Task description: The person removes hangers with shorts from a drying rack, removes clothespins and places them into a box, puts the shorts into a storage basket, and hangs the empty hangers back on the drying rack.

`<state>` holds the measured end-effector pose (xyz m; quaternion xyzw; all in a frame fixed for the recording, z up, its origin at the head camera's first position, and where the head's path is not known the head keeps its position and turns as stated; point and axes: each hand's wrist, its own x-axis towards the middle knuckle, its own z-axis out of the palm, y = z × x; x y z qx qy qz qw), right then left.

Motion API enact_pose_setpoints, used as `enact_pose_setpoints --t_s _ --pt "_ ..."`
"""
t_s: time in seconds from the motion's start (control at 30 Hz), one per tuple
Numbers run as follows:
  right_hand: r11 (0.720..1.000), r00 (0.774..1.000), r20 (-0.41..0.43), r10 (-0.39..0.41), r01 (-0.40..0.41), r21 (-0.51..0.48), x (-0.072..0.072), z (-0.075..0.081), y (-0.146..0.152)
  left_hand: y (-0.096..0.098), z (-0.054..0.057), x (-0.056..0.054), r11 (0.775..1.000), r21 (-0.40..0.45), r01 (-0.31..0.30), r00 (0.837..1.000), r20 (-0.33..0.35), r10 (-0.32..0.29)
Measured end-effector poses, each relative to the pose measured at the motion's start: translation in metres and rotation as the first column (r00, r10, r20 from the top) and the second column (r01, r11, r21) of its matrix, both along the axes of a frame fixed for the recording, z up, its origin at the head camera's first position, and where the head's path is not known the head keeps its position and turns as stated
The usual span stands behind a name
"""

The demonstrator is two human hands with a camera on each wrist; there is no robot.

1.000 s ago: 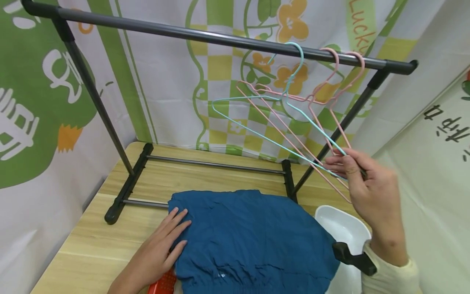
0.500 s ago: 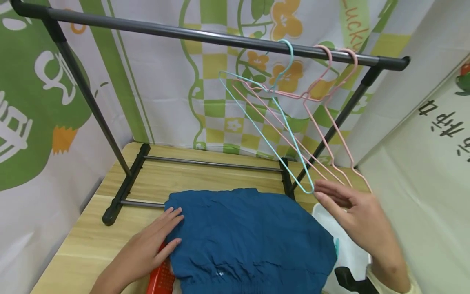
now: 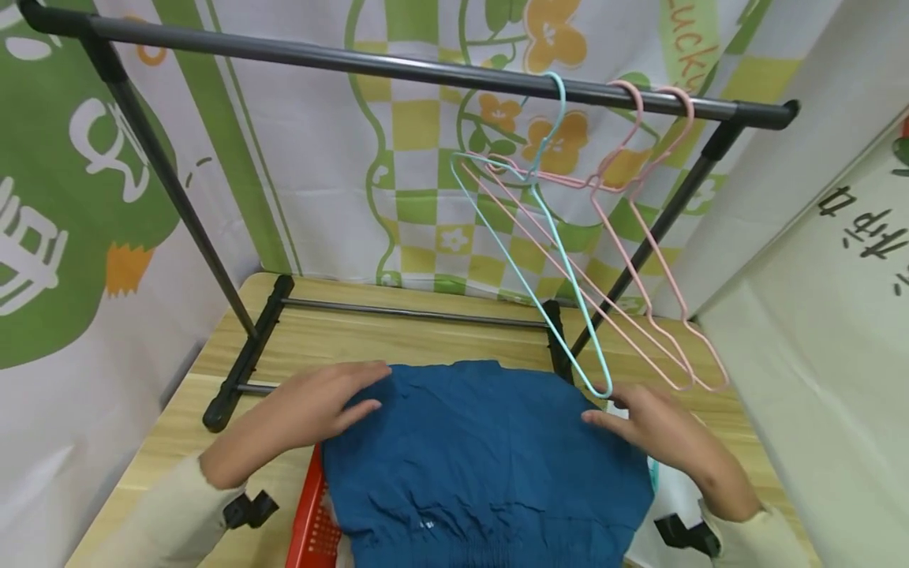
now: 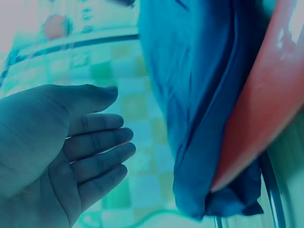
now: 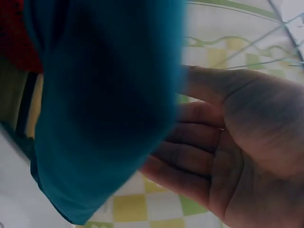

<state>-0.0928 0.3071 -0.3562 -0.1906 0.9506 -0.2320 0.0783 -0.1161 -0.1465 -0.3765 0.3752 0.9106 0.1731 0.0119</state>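
Note:
A dark blue garment with a gathered elastic edge (image 3: pixel 490 465) lies spread over a red basket (image 3: pixel 310 521). At its upper left corner my left hand (image 3: pixel 312 406) hovers with fingers straight; in the left wrist view a gap separates that hand from the cloth. By the garment's right edge is my right hand (image 3: pixel 660 430), fingers extended, holding nothing; whether it touches the cloth I cannot tell. Just above the right hand hangs a light blue hanger (image 3: pixel 568 260), hooked on the rack's top bar (image 3: pixel 426 73). Two pink hangers (image 3: pixel 649 229) hang to its right.
The black rack stands on a wooden table (image 3: pixel 170 442), its left foot (image 3: pixel 248 355) lying flat. A white container (image 3: pixel 656 544) is partly hidden at the garment's right. Patterned curtains (image 3: pixel 312 181) close off the back and sides.
My right hand has let go of the light blue hanger, which now hangs freely, and come down beside the garment. My left hand has lifted off the cloth and moved up toward its top corner.

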Motion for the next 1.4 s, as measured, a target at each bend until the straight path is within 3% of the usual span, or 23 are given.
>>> enact_pose_setpoints --t_s 0.17,0.3,0.43,0.57,0.7,0.9,1.23,1.4 --pt "0.992 0.993 0.031 0.116 -0.114 -0.053 -0.027 -0.011 0.000 0.026 -0.010 -0.033 0.996 -0.021 0.088 0.990 0.116 -0.085" --pt "0.975 0.978 0.037 0.206 -0.202 -0.098 -0.041 -0.020 -0.008 0.039 -0.020 -0.054 0.987 -0.023 0.158 0.960 0.237 -0.148" --pt "0.967 0.967 0.063 0.249 -0.244 -0.070 -0.052 -0.027 -0.012 0.047 -0.026 -0.066 0.981 -0.001 0.194 0.930 0.319 -0.184" --pt "0.956 0.955 0.044 0.293 -0.291 -0.043 -0.061 -0.035 -0.012 0.050 -0.027 -0.073 0.978 0.025 0.205 0.917 0.344 -0.201" --pt "0.958 0.957 0.059 0.285 -0.282 -0.053 -0.068 -0.041 -0.008 0.051 -0.029 -0.076 0.980 0.043 0.196 0.920 0.337 -0.199" --pt "0.941 0.935 0.120 0.333 -0.321 -0.109 -0.074 -0.042 -0.009 0.052 -0.033 -0.079 0.985 0.044 0.165 0.930 0.326 -0.170" --pt "0.916 0.921 0.012 0.389 -0.386 -0.107 -0.082 -0.053 -0.010 0.049 -0.043 -0.080 0.980 0.110 0.167 0.927 0.322 -0.194" --pt "0.895 0.903 -0.062 0.426 -0.430 -0.116 -0.085 -0.058 -0.010 0.046 -0.038 -0.081 0.982 0.102 0.160 0.953 0.243 -0.180"
